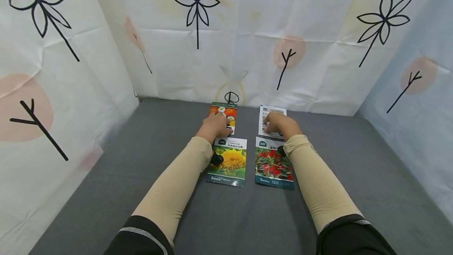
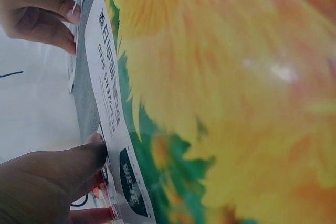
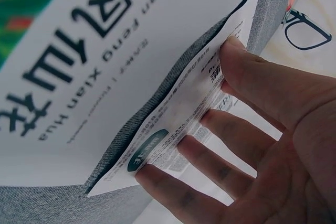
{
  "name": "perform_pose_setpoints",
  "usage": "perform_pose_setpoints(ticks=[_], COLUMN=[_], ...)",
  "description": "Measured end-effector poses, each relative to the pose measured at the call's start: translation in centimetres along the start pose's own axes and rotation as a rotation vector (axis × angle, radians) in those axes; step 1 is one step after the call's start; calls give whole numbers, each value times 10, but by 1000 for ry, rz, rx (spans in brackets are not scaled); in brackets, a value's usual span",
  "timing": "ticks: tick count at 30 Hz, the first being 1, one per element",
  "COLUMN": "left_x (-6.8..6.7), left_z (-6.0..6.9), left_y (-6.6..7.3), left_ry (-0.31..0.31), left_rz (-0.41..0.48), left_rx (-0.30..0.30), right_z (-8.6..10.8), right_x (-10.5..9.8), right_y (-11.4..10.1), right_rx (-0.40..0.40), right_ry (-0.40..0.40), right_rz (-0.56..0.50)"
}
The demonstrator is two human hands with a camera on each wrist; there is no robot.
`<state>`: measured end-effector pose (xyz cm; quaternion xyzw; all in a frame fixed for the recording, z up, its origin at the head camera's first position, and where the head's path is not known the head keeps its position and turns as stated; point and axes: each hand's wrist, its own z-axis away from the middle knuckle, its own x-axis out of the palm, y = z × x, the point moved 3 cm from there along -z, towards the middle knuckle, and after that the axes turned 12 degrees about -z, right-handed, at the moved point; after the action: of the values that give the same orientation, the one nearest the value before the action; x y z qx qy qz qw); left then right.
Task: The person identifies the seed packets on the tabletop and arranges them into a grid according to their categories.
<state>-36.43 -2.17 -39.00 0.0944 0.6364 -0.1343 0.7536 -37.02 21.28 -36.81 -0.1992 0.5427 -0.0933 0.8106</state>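
Four seed packets make two rows on the grey cloth. At the far left, my left hand [image 1: 215, 125] rests on a packet with orange and white flowers [image 1: 231, 114], its fingers and thumb touching the front. My right hand [image 1: 283, 124] is on the far right packet, whose white printed back [image 1: 274, 110] faces up. In the right wrist view, thumb and spread fingertips touch that white packet [image 3: 181, 95]. Below my left wrist lies a yellow flower packet [image 1: 232, 162]; by my right wrist lies a red flower packet [image 1: 270, 168]. Part of the far packets is hidden under the hands.
A grey cloth [image 1: 244, 219] covers the table. White fabric walls [image 1: 240, 50] with printed flowers and trees rise behind the far packets and on both sides. A dark wrist camera [image 1: 216, 159] overlaps the yellow flower packet.
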Motion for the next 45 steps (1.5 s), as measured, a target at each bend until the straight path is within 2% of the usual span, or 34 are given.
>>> perform_pose_setpoints(ticks=[8, 10, 30, 45], left_x=[0, -1, -2, 0], left_z=[-4, -3, -7, -11], left_y=[10, 12, 33, 40], left_ry=[-14, 0, -7, -31], left_rz=[-3, -14, -43, -76], left_rx=[10, 13, 34, 38], right_z=[-2, -2, 1, 0], right_x=[0, -1, 0, 1], right_y=[0, 0, -2, -2], right_rx=[-5, -10, -12, -6], right_ry=[3, 7, 7, 1], right_rz=[42, 42, 2, 1])
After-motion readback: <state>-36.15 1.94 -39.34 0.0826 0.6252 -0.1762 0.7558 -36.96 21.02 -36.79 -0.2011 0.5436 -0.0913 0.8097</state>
